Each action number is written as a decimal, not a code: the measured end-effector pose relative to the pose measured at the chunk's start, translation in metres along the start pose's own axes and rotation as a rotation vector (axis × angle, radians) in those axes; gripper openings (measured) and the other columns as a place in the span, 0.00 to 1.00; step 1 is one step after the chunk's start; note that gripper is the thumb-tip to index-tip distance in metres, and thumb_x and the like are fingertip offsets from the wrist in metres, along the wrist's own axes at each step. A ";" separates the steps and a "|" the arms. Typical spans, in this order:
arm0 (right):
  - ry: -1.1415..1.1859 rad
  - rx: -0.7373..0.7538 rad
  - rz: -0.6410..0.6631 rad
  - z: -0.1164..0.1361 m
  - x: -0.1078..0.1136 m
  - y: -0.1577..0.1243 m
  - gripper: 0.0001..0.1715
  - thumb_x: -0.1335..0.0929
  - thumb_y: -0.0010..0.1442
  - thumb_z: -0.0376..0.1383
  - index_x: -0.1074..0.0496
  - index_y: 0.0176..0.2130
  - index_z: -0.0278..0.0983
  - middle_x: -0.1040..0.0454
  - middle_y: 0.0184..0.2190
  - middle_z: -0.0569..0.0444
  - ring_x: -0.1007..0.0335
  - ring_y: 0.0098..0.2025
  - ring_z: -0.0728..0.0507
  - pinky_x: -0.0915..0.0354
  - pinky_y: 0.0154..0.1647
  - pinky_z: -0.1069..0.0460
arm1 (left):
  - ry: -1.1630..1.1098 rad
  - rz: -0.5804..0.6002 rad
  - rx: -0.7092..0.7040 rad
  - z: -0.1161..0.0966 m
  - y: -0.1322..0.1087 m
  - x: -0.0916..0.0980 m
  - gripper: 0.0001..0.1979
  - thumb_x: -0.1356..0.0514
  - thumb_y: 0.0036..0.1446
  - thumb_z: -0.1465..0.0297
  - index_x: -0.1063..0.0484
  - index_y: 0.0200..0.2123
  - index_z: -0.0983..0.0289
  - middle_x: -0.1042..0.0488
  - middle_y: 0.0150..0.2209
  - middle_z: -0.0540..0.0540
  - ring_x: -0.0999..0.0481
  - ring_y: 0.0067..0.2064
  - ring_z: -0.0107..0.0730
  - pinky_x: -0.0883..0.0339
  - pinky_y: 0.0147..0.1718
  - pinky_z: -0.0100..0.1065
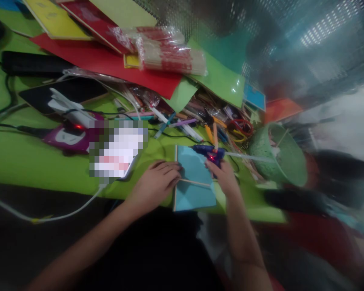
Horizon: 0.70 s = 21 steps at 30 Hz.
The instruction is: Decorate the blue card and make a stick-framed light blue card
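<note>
A blue board (195,198) lies at the table's front edge, with a thin wooden strip along its left side. My left hand (159,182) is closed at that side, its fingertips on one end of a thin stick (194,183) that crosses the board. My right hand (224,173) is wrapped round the handle of a dark blue glue gun (215,155) with a red light on it. The gun's nozzle points left over the board's top edge, and a clear glue stick (245,156) sticks out of its back.
A phone (118,149) and a purple power strip (65,137) with cables lie to the left. Pens, scissors (242,131) and coloured sheets (109,64) are heaped behind, with wrapped stick bundles (172,56). A green basket (263,157) stands at the right.
</note>
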State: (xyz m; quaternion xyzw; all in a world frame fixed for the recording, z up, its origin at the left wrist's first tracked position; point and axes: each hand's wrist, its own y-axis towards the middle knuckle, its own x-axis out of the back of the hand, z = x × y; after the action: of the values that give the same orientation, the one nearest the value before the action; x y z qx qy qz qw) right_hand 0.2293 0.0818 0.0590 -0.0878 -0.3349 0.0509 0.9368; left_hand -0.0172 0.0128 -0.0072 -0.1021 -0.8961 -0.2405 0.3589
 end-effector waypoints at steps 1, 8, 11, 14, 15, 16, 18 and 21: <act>0.037 -0.017 0.002 0.001 0.000 0.000 0.22 0.28 0.53 0.54 0.23 0.31 0.38 0.30 0.19 0.57 0.38 0.22 0.46 0.40 0.25 0.51 | 0.003 -0.001 -0.003 0.000 0.000 0.000 0.11 0.46 0.74 0.70 0.23 0.44 0.61 0.17 0.54 0.57 0.20 0.60 0.44 0.31 0.62 0.51; 0.099 -0.024 0.060 0.008 0.004 0.000 0.24 0.26 0.51 0.51 0.18 0.39 0.36 0.22 0.27 0.53 0.34 0.26 0.46 0.36 0.27 0.51 | 0.025 0.005 -0.008 0.001 0.000 0.001 0.12 0.47 0.75 0.69 0.23 0.43 0.61 0.17 0.54 0.58 0.19 0.59 0.44 0.31 0.61 0.52; 0.037 -0.004 0.048 0.007 0.004 0.001 0.22 0.28 0.53 0.51 0.19 0.36 0.36 0.28 0.21 0.56 0.37 0.24 0.47 0.38 0.26 0.51 | 0.012 0.000 -0.005 0.001 -0.001 0.000 0.12 0.46 0.74 0.69 0.23 0.44 0.61 0.17 0.55 0.58 0.20 0.60 0.44 0.32 0.62 0.52; -0.001 0.004 0.035 0.004 0.002 0.002 0.22 0.28 0.54 0.52 0.21 0.33 0.36 0.31 0.19 0.57 0.38 0.23 0.47 0.39 0.25 0.51 | 0.009 -0.006 0.000 0.001 -0.001 -0.001 0.12 0.46 0.74 0.69 0.22 0.44 0.61 0.17 0.54 0.58 0.20 0.60 0.44 0.32 0.62 0.52; -0.008 0.005 0.038 0.004 0.001 0.002 0.22 0.28 0.53 0.53 0.22 0.33 0.37 0.32 0.19 0.58 0.38 0.23 0.47 0.39 0.25 0.51 | 0.008 -0.006 0.001 0.001 0.000 -0.001 0.12 0.46 0.74 0.69 0.22 0.44 0.61 0.17 0.54 0.58 0.20 0.60 0.44 0.31 0.61 0.52; -0.011 0.005 0.044 0.003 0.001 0.002 0.22 0.29 0.53 0.53 0.22 0.33 0.37 0.32 0.19 0.58 0.37 0.23 0.47 0.39 0.25 0.51 | 0.006 -0.004 0.000 0.001 0.000 -0.001 0.12 0.46 0.74 0.69 0.22 0.45 0.61 0.17 0.54 0.57 0.20 0.60 0.44 0.31 0.61 0.52; -0.016 0.001 0.050 0.003 0.000 0.002 0.22 0.29 0.53 0.53 0.24 0.33 0.37 0.32 0.20 0.58 0.37 0.22 0.46 0.39 0.25 0.51 | -0.002 -0.004 0.000 0.001 0.000 -0.001 0.11 0.46 0.74 0.69 0.22 0.45 0.61 0.17 0.55 0.57 0.20 0.60 0.44 0.31 0.61 0.52; -0.036 0.001 0.043 0.003 0.000 0.002 0.21 0.29 0.53 0.53 0.26 0.32 0.38 0.32 0.20 0.58 0.36 0.22 0.46 0.40 0.25 0.50 | -0.008 0.001 0.003 0.001 0.000 0.000 0.10 0.45 0.73 0.70 0.22 0.45 0.60 0.17 0.55 0.56 0.20 0.60 0.43 0.32 0.62 0.51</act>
State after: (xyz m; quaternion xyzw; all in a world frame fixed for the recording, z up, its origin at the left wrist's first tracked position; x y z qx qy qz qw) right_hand 0.2271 0.0842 0.0608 -0.0934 -0.3498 0.0727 0.9293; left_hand -0.0175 0.0135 -0.0079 -0.1032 -0.8978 -0.2387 0.3555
